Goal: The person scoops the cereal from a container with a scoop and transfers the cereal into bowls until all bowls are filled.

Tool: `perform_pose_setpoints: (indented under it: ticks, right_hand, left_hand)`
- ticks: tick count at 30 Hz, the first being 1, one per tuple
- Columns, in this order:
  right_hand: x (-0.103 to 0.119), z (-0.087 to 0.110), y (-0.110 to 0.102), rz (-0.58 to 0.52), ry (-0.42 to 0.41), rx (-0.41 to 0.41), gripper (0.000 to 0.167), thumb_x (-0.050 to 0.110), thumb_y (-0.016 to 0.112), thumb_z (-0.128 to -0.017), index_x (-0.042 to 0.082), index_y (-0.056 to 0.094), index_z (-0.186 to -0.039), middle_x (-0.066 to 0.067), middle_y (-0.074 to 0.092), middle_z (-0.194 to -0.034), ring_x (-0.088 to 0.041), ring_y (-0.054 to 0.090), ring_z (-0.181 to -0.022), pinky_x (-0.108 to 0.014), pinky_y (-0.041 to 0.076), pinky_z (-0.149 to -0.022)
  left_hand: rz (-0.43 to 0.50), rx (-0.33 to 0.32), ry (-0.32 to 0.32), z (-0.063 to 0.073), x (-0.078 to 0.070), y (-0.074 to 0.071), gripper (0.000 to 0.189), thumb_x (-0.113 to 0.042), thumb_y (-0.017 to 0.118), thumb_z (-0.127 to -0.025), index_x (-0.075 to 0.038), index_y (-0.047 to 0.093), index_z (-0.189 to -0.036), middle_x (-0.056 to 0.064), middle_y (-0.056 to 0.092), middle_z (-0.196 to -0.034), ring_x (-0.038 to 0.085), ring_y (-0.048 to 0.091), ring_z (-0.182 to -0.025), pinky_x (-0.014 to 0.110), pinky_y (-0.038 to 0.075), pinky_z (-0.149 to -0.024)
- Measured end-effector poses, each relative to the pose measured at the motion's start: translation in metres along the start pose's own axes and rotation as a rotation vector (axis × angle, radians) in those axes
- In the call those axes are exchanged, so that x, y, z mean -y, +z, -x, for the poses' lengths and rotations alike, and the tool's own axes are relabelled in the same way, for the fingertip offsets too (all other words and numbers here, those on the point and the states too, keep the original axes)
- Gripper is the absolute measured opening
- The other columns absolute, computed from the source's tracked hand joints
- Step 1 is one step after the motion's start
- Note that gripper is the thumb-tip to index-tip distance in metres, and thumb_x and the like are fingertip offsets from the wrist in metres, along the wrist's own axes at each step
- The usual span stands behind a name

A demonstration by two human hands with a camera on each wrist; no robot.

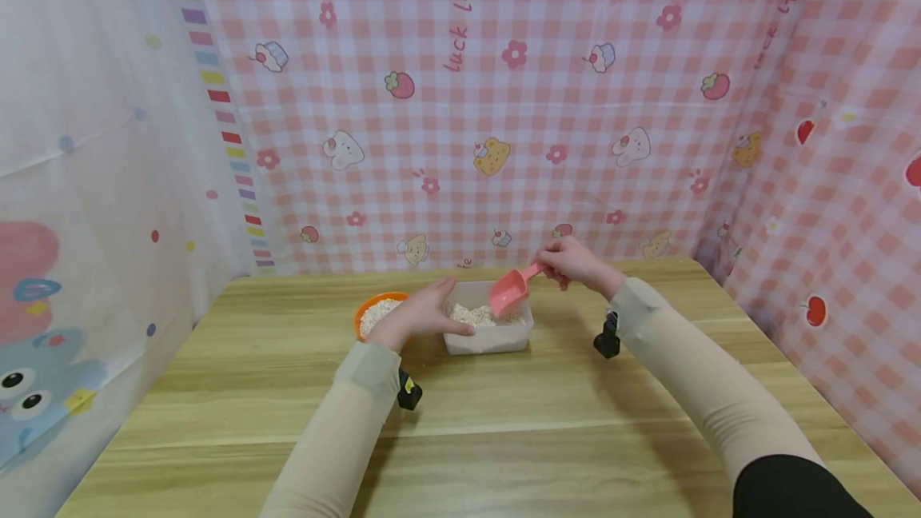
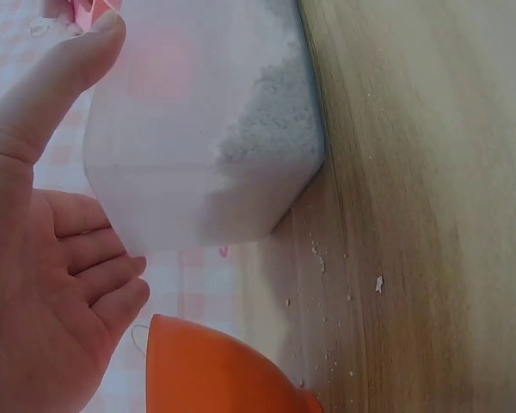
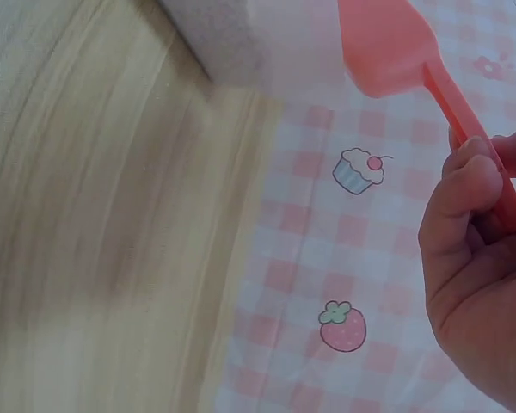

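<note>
A translucent white plastic box [image 1: 496,340] stands on the table, holding pale flaky grains [image 1: 471,315] that look like oats. My right hand [image 1: 576,260] pinches the handle of a pink scoop [image 1: 509,294], whose tilted bowl is over the right part of the box. In the right wrist view, fingers and thumb curl round the handle of the scoop [image 3: 391,52]. At the box's left end is my left hand [image 1: 424,312], thumb stretched along the near rim and fingers relaxed by the far corner. The left wrist view shows its palm [image 2: 43,301] facing the box.
An orange bowl [image 1: 357,324] with similar pale grains sits left of the box, partly behind my left hand. Small crumbs [image 2: 379,284] lie scattered on the wooden table [image 1: 504,438]. A pink checked curtain [image 1: 446,118] hangs behind the table, with more curtains at both sides.
</note>
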State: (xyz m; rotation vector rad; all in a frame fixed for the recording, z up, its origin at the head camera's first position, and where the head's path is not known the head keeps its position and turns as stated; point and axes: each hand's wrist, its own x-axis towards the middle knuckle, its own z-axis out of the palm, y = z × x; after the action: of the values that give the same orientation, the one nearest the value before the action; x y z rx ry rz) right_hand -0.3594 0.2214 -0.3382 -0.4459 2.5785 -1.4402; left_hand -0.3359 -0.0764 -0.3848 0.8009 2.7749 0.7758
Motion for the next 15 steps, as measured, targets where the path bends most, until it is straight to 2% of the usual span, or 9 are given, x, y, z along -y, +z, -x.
perform_pose_setpoints:
  ticks: [4,9,15]
  right_hand:
    - [0.006,0.0,-0.001,0.084,-0.04,-0.008,0.027,0.012,0.047,-0.1,-0.006,0.067,-0.097,-0.006,0.053,-0.061,-0.01,0.043,-0.045,-0.025,0.044,-0.042]
    - [0.014,-0.005,-0.001,0.199,-0.074,-0.025,0.023,0.012,0.051,-0.098,-0.003,0.067,-0.093,-0.007,0.054,-0.063,-0.01,0.045,-0.043,-0.025,0.044,-0.04]
    - [0.02,-0.007,0.001,0.266,-0.051,-0.018,0.022,0.018,0.055,-0.098,0.002,0.07,-0.099,-0.007,0.056,-0.067,-0.012,0.044,-0.044,-0.027,0.045,-0.042]
  left_hand:
    - [-0.005,0.002,0.0,-0.001,0.0,0.0,0.108,-0.05,0.078,-0.076,0.0,0.02,-0.153,0.015,0.02,-0.158,0.028,0.02,-0.144,0.04,0.021,-0.116]
    - [-0.002,0.001,-0.004,0.0,-0.002,0.0,0.108,-0.049,0.079,-0.076,0.0,0.022,-0.153,0.015,0.021,-0.158,0.029,0.021,-0.144,0.04,0.021,-0.116]
    - [0.002,-0.001,-0.012,0.0,-0.003,0.0,0.107,-0.048,0.08,-0.076,0.001,0.022,-0.152,0.016,0.023,-0.157,0.029,0.022,-0.144,0.041,0.022,-0.115]
